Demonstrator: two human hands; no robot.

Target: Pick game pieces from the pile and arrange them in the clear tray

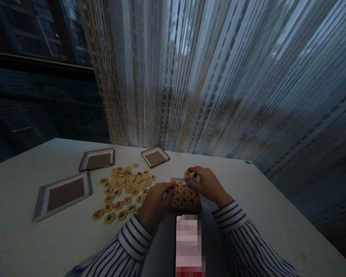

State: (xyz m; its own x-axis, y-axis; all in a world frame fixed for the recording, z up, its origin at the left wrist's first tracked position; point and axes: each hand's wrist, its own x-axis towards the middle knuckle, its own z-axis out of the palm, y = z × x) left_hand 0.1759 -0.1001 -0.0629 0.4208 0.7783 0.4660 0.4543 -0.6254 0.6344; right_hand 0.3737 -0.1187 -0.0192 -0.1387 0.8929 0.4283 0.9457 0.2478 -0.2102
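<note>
A small box [187, 209] stands in front of me, filled with rows of round pieces with red characters. Between the thumb and fingers of my right hand [209, 185] is a round piece [188, 174] with a red character, held just above the box's far edge. My left hand [157, 202] reaches over the box's left side, its thumb and fingertips closed at a piece in the far left corner. Left of my left hand, many round wooden pieces [129, 179] lie loosely on the white table, some with red or black characters, others blank side up.
Three shallow trays or lids lie on the white table [262, 215]: a large one [86, 194] at the left, another [113, 158] behind it and a smaller one [167, 157] at the back. A phone-like object [187, 242] is below the box. A string curtain [150, 77] hangs behind.
</note>
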